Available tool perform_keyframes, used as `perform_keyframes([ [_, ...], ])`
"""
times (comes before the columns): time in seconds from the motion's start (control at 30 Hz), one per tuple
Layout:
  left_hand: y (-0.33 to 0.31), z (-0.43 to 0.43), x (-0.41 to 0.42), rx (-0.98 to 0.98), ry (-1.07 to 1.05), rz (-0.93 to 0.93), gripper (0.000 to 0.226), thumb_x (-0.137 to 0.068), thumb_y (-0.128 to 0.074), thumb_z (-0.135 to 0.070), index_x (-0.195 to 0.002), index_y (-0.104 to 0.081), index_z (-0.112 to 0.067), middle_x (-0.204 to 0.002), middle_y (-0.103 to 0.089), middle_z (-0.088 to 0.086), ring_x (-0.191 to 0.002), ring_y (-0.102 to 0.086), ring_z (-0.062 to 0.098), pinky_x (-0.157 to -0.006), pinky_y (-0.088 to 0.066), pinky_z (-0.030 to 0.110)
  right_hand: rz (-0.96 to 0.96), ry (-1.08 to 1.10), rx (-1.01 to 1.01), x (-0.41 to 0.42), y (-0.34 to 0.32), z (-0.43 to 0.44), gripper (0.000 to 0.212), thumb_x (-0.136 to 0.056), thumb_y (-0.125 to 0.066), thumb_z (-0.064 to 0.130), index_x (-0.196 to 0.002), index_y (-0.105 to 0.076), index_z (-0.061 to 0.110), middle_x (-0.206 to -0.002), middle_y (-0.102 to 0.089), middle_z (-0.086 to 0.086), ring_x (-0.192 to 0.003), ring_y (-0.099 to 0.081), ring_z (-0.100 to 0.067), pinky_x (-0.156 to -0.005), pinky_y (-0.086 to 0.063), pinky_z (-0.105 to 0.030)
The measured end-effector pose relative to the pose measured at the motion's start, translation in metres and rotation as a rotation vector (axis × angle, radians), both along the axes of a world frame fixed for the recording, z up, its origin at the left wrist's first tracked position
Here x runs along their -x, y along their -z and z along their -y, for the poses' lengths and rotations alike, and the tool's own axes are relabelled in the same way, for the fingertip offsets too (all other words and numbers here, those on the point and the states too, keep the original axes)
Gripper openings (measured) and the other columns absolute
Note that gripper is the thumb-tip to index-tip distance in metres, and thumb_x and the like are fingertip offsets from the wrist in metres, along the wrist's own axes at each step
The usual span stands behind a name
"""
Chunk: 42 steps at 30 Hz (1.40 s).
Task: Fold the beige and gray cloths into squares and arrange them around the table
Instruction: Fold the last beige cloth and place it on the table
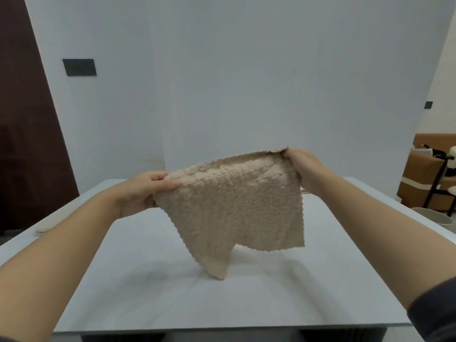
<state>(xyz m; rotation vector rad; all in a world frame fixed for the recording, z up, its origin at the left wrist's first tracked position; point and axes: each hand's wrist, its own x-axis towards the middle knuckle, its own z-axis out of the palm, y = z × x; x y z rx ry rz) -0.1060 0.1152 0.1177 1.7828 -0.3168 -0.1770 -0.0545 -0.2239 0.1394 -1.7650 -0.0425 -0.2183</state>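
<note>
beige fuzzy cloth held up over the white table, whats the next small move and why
Probably lower the beige fuzzy cloth flat onto the white table. The left hand and right hand each pinch a top corner, the right one higher, so it hangs tilted with one lower corner drooping. Laying it flat would likely make the first fold easier to square.

Head camera looks forward and down, close over the table (246,304).
</note>
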Motion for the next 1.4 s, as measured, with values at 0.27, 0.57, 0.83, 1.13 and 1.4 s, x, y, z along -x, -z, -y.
perform_keyframes([
  [0.27, -0.01, -0.002, 0.02, 0.192, -0.083, 0.041, 0.073, -0.029, -0.094, -0.051, -0.09, -0.075, -0.016, -0.094, -0.074, 0.006, -0.08, -0.071, 0.016, -0.065, -0.059, 0.025, -0.177, -0.14, -0.222, 0.027, -0.004, 0.023, 0.007, -0.088, -0.05, 0.012, -0.092, -0.054, 0.008, -0.076, -0.052, -0.007, -0.071, -0.051, -0.023, -0.075, -0.044, -0.038],
  [0.57, 0.076, 0.027, -0.054, -0.355, -0.53, -0.036, 0.01, -0.089, -0.056, -0.01, -0.089, -0.065, -0.005, -0.081, -0.062, 0.01, -0.067, -0.056, 0.02, -0.06, -0.048, 0.026, -0.223, 0.047, 0.525, -0.018, 0.099, 0.005, 0.04, -0.096, -0.045, 0.038, -0.068, -0.047, 0.01, -0.054, -0.043, -0.003, -0.046, -0.041, -0.018, -0.05, -0.034, -0.024],
  [0.83, 0.166, 0.052, -0.122, -0.759, -0.694, 0.084, 0.013, -0.095, -0.046, -0.018, -0.096, -0.059, -0.014, -0.105, -0.062, 0.007, -0.089, -0.054, 0.024, -0.071, -0.043, 0.03, -0.121, 0.269, 1.175, -0.079, 0.178, -0.007, 0.021, -0.092, -0.044, 0.03, -0.076, -0.047, 0.016, -0.085, -0.057, -0.003, -0.082, -0.057, -0.025, -0.07, -0.037, -0.033],
  [1.13, 0.17, 0.092, -0.121, -0.935, -0.541, 0.624, 0.04, -0.095, -0.043, -0.013, -0.133, -0.05, -0.016, -0.138, -0.048, 0.003, -0.128, -0.041, 0.023, -0.103, -0.03, 0.039, 0.11, -0.073, 1.15, -0.078, 0.188, -0.047, 0.054, -0.101, -0.03, 0.023, -0.153, -0.02, 0.013, -0.161, -0.014, -0.003, -0.149, -0.008, -0.021, -0.118, -0.01, -0.041],
  [1.4, 0.193, 0.084, -0.114, -1.165, -0.289, 0.128, 0.057, -0.099, -0.012, -0.05, -0.153, -0.005, -0.034, -0.162, 0.006, -0.001, -0.148, 0.006, 0.02, -0.118, 0.005, 0.048, -0.142, -0.208, 1.238, -0.07, 0.21, -0.048, 0.061, -0.098, -0.012, 0.059, -0.154, -0.002, 0.036, -0.162, 0.011, 0.003, -0.148, 0.013, -0.026, -0.118, 0.008, -0.052],
])
